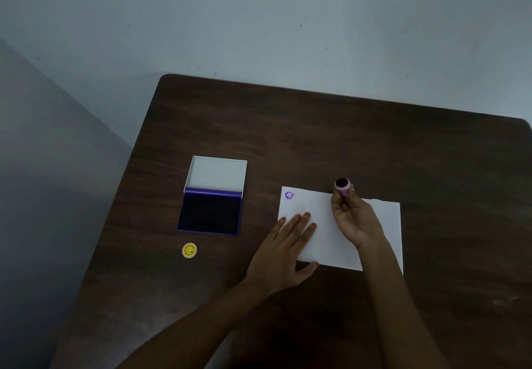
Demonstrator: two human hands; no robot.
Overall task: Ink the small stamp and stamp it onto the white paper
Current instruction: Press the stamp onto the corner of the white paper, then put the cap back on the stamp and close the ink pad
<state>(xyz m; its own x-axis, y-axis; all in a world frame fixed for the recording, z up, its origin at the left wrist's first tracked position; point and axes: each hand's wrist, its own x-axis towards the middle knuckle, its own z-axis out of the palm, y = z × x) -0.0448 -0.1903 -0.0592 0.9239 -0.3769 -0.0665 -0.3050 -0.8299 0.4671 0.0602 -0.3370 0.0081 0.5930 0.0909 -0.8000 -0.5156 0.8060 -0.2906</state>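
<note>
Right hand (352, 219) grip pinching small round pink-purple stamp (342, 186), dark inked face tilted up toward camera, held above far edge of white rectangular paper sheet (331, 242). Left hand (283, 249) flat, fingers spread, pressing paper's left part. Purple round print (289, 195) in paper's far-left corner. Paper lies on dark brown wooden tabletop (316, 138). Open purple ink pad (211, 213), white lid up, left of paper. Yellow smiley round sticker-like disc (189, 250) near pad's front edge.

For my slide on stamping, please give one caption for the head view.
Left hand steadies white paper bearing one purple print; right hand holds small stamp face-up.
</note>
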